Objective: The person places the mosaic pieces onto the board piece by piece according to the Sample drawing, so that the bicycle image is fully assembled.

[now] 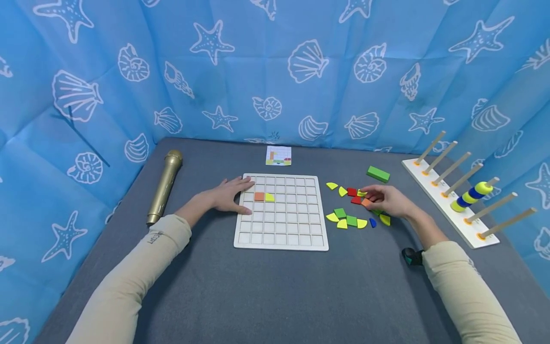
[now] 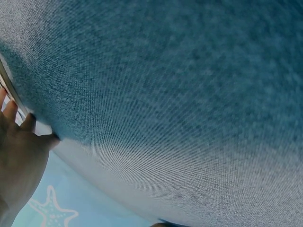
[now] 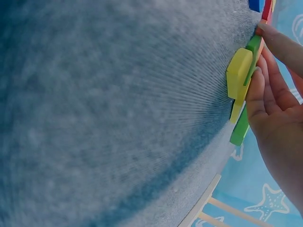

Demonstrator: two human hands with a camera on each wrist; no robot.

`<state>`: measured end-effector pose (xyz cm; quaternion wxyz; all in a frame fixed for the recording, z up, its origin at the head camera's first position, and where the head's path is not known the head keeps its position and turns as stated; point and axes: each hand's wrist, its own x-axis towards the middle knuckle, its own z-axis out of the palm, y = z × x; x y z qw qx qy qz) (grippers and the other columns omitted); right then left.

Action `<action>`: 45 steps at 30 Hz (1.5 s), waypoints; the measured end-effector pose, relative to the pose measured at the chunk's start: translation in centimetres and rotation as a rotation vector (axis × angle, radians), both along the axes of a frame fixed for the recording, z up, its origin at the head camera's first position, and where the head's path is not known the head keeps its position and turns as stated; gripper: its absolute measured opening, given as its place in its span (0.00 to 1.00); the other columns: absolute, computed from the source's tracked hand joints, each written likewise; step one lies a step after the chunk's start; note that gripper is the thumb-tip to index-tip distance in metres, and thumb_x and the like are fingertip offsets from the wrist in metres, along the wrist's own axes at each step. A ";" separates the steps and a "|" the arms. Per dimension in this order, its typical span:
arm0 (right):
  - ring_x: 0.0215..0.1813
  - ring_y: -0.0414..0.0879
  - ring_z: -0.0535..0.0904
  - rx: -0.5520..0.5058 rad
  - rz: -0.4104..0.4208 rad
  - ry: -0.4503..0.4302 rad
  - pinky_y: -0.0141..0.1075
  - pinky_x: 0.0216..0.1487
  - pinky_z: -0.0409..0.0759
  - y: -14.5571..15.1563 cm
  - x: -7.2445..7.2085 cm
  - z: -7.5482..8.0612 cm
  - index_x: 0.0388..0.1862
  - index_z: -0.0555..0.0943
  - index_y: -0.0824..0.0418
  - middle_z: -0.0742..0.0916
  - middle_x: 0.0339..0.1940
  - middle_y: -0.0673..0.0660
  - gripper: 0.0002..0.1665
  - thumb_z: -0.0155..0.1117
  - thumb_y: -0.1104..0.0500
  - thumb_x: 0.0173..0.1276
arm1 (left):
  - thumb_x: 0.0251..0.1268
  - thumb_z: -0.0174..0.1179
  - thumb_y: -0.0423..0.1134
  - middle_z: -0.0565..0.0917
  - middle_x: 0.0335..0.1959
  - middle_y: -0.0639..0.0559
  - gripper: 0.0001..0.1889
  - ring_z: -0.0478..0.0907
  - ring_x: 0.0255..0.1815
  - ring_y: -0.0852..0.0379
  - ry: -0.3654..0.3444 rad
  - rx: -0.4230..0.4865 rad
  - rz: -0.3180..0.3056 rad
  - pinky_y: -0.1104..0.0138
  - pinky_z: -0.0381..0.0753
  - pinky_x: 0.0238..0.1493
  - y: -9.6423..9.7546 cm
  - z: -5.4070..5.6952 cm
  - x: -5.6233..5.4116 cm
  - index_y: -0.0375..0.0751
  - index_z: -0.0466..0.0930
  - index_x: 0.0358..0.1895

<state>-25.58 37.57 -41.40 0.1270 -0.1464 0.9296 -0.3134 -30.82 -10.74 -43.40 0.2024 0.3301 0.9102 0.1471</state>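
My left hand (image 1: 227, 194) rests with spread fingers on the left edge of a white grid board (image 1: 281, 242). In its cells lie an orange square tile (image 1: 259, 196) and a yellow quarter-round tile (image 1: 269, 197). Over the loose tiles to the right of the board is my right hand (image 1: 388, 200), fingers bent and thumb apart from the index finger. By its fingertips lie another orange tile (image 1: 366, 202) and red tiles (image 1: 356, 200). The right wrist view shows a yellow tile (image 3: 239, 73) and a green tile (image 3: 253, 46) beside the thumb and index finger.
A pattern card (image 1: 278, 156) lies behind the board. A gold microphone (image 1: 165, 186) is at the left, a green block (image 1: 378, 174) at the back right. At the far right stands a white peg rack (image 1: 451, 203) with yellow and blue beads. A blue curtain borders the table.
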 end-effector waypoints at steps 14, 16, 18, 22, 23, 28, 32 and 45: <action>0.37 0.51 0.76 0.024 -0.185 -0.025 0.37 0.34 0.75 -0.4 -0.5 0.3 0.56 0.77 0.71 0.83 0.39 0.61 0.21 0.63 0.58 0.69 | 0.56 0.59 0.67 0.43 0.77 0.47 0.52 0.35 0.76 0.46 0.011 0.006 0.005 0.43 0.34 0.69 -0.3 -0.3 0.0 0.47 0.45 0.77; 0.39 0.51 0.77 -0.023 -0.251 -0.067 0.38 0.35 0.76 -0.6 -0.5 0.6 0.57 0.77 0.70 0.84 0.42 0.62 0.24 0.62 0.54 0.70 | 0.56 0.59 0.67 0.43 0.77 0.46 0.51 0.35 0.76 0.46 0.011 0.010 0.000 0.43 0.34 0.69 -0.3 -0.2 0.0 0.47 0.45 0.77; 0.41 0.51 0.79 -0.087 -0.292 -0.109 0.38 0.38 0.78 -1.0 -0.4 0.8 0.59 0.75 0.69 0.84 0.46 0.63 0.27 0.62 0.51 0.69 | 0.56 0.59 0.67 0.43 0.77 0.46 0.51 0.35 0.76 0.46 0.010 0.011 -0.003 0.43 0.34 0.69 -0.3 -0.1 0.1 0.47 0.45 0.77; 0.47 0.51 0.81 -0.217 -0.311 -0.177 0.41 0.47 0.80 -2.3 -0.3 1.1 0.63 0.71 0.69 0.83 0.52 0.66 0.30 0.62 0.51 0.70 | 0.56 0.59 0.67 0.43 0.77 0.47 0.52 0.35 0.76 0.46 0.015 0.012 0.001 0.43 0.34 0.69 -0.2 0.0 0.0 0.47 0.45 0.77; 0.47 0.50 0.81 -0.247 -0.313 -0.197 0.42 0.48 0.80 -2.8 -0.4 1.2 0.63 0.71 0.69 0.82 0.52 0.66 0.29 0.61 0.52 0.70 | 0.56 0.59 0.67 0.43 0.77 0.47 0.52 0.35 0.76 0.46 0.015 0.013 0.003 0.44 0.34 0.69 -0.2 0.1 0.0 0.47 0.45 0.77; 0.44 0.46 0.82 -0.369 -0.331 -0.311 0.40 0.48 0.80 -5.4 -0.6 1.2 0.63 0.70 0.72 0.82 0.51 0.65 0.26 0.59 0.59 0.72 | 0.56 0.59 0.67 0.43 0.77 0.47 0.51 0.35 0.76 0.46 0.018 0.015 -0.003 0.44 0.34 0.69 -0.2 0.0 0.0 0.47 0.45 0.77; 0.41 0.45 0.83 -0.444 -0.318 -0.361 0.38 0.47 0.81 -7.3 -0.6 1.0 0.64 0.67 0.73 0.82 0.47 0.65 0.26 0.59 0.63 0.71 | 0.56 0.59 0.67 0.43 0.77 0.47 0.51 0.35 0.76 0.46 0.019 0.018 -0.006 0.43 0.34 0.69 -0.2 -0.1 0.0 0.47 0.45 0.77; 0.42 0.48 0.83 -0.515 -0.226 -0.440 0.39 0.48 0.80 -12.6 -0.9 0.1 0.61 0.72 0.71 0.84 0.46 0.63 0.22 0.57 0.65 0.71 | 0.56 0.60 0.67 0.43 0.77 0.47 0.51 0.35 0.76 0.47 0.019 0.028 -0.002 0.43 0.33 0.69 -0.1 -0.2 0.1 0.46 0.47 0.77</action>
